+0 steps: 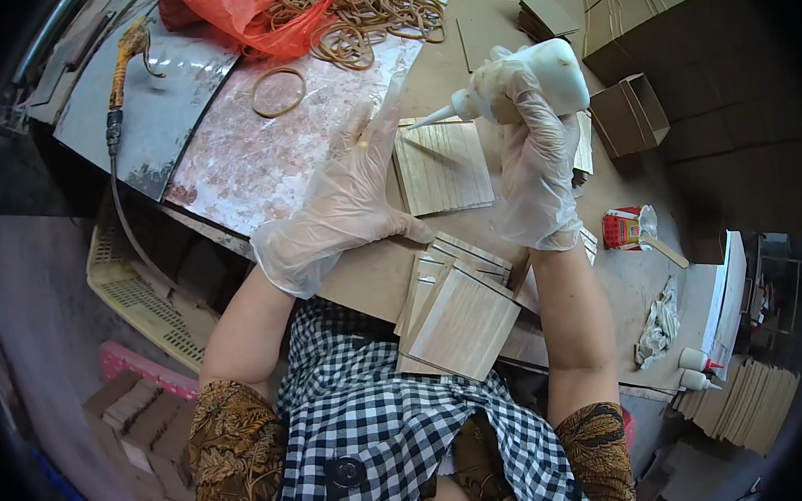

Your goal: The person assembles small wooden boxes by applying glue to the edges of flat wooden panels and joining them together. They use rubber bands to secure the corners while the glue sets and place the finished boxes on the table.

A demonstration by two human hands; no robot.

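My right hand (540, 164), in a clear plastic glove, is wrapped round a white squeeze bottle (557, 68) tipped on its side. Its thin nozzle points left, at the far left corner of a square, thin wooden panel (456, 175) lying on the table. My left hand (347, 199), gloved too, is beside that panel's left edge, fingers stretched out and thumb spread toward the near side. Nearer to me, several overlapping wooden panels (465, 325) lie at the table's front edge, some with dark grooves. My right hand partly hides more panels behind it.
Rubber bands (378, 18) spill from a red plastic bag (240, 17) at the back; one loose band (278, 93) lies nearer. An air gun (118, 79) with a hose is far left. On the right stand cardboard boxes (632, 117), a small red tub (622, 230) and a crumpled cloth (660, 326).
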